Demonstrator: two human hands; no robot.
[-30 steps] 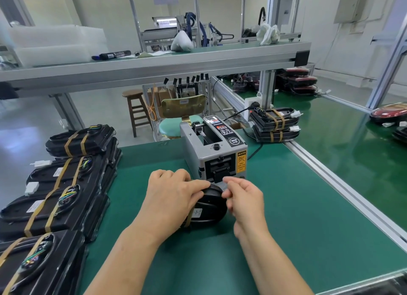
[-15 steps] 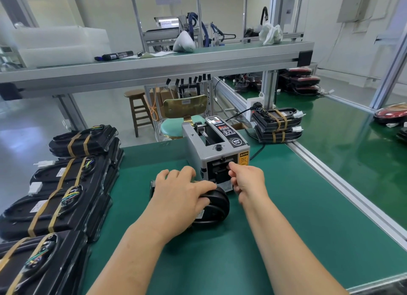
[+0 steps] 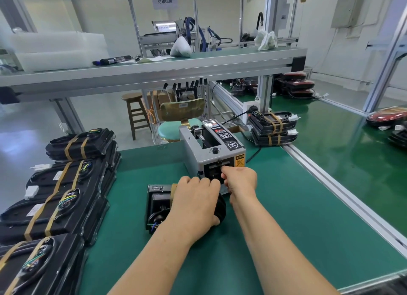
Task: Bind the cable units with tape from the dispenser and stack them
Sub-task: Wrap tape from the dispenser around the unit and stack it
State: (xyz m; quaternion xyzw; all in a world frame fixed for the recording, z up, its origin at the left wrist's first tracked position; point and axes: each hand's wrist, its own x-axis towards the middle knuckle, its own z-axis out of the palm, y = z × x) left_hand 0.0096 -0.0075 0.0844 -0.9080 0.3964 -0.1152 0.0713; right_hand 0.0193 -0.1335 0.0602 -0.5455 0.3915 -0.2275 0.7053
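Observation:
A black cable unit (image 3: pixel 157 203) lies on the green mat (image 3: pixel 286 217) just in front of the grey tape dispenser (image 3: pixel 211 145). A tan tape band shows on the unit beside my left hand (image 3: pixel 196 203), which lies over the unit and grips it, fingers over the far edge and thumb at the near side. My right hand (image 3: pixel 241 180) is at the dispenser's front outlet. Its fingers are curled and pinch at the slot, and they hide the tape piece itself.
Rows of stacked black units bound with tan tape (image 3: pixel 66 184) fill the mat's left side. Two more bound units (image 3: pixel 273 127) sit behind the dispenser at the right. An aluminium rail (image 3: pixel 330 180) borders the mat on the right. A chair (image 3: pixel 176 127) stands beyond the far edge.
My right hand left the unit and reached forward to the dispenser's outlet. My left hand stayed on the unit, which now shows more of its left end.

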